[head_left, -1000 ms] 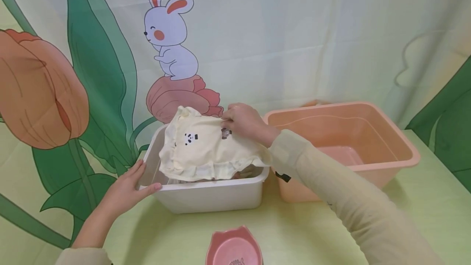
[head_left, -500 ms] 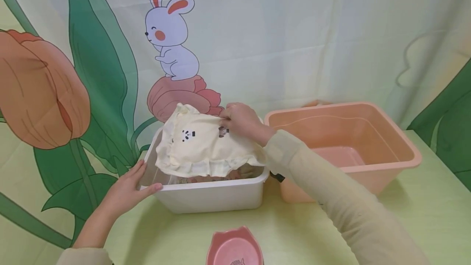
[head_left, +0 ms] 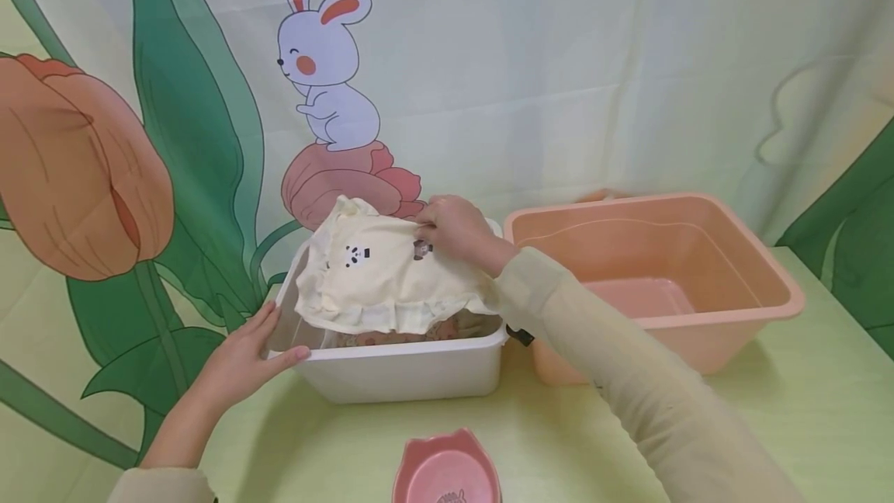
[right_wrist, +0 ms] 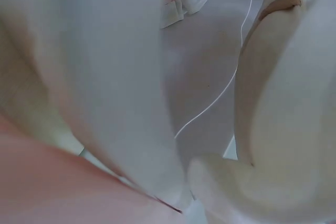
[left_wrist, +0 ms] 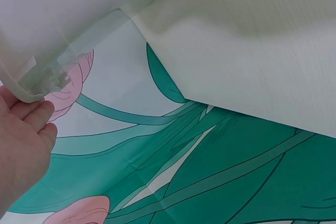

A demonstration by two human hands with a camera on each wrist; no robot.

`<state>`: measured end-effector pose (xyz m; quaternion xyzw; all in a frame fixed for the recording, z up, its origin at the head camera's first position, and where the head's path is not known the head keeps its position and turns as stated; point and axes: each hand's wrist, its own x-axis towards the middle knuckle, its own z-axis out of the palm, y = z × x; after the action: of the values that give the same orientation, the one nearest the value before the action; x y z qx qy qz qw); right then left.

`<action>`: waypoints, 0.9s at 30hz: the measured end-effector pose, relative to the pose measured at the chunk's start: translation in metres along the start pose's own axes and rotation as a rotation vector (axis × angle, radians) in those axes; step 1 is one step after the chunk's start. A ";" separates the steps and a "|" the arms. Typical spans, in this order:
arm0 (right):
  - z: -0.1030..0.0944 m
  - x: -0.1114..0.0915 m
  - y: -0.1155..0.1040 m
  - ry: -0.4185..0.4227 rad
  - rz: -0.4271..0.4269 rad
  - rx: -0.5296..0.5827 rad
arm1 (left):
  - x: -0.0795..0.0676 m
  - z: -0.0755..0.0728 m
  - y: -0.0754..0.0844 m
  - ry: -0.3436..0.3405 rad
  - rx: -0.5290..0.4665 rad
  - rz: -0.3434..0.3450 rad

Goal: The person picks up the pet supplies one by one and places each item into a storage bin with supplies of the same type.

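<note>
My right hand pinches the back edge of a cream ruffled cloth, printed with a panda and a brown animal. The cloth is spread over the white bin; whether it is a garment or a cover, I cannot tell. Below its front frill, patterned fabric shows inside the bin. My left hand holds the bin's front left corner, thumb on the front rim and fingers along the left side. In the left wrist view, the left fingers touch the rim from outside. Pale, blurred shapes fill much of the right wrist view.
An orange bin stands close to the right of the white one, partly behind my right sleeve. Nearer me on the light green table is a pink bowl with ear-like points. A printed curtain hangs behind.
The cloth and my right hand have shifted slightly left and back, mostly in the earlier half second. More patterned fabric shows under the front frill. My left hand stays on the bin.
</note>
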<state>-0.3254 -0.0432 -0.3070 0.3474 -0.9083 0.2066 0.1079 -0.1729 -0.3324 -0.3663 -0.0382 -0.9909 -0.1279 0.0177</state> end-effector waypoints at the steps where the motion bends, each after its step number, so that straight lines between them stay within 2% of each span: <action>1: 0.001 0.000 0.000 -0.002 0.000 0.003 | 0.000 0.000 0.000 -0.001 0.001 -0.002; 11: 0.006 0.003 0.001 -0.030 -0.028 -0.003 | 0.001 0.000 -0.002 -0.013 0.003 -0.008; 20: 0.006 0.010 -0.004 -0.070 0.001 0.009 | 0.001 -0.001 -0.002 -0.014 -0.001 -0.013; 27: 0.006 0.013 -0.006 -0.080 -0.012 0.001 | 0.001 0.000 -0.001 -0.018 -0.002 -0.017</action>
<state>-0.3315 -0.0576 -0.3066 0.3610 -0.9096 0.1923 0.0727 -0.1739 -0.3337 -0.3662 -0.0308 -0.9912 -0.1285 0.0078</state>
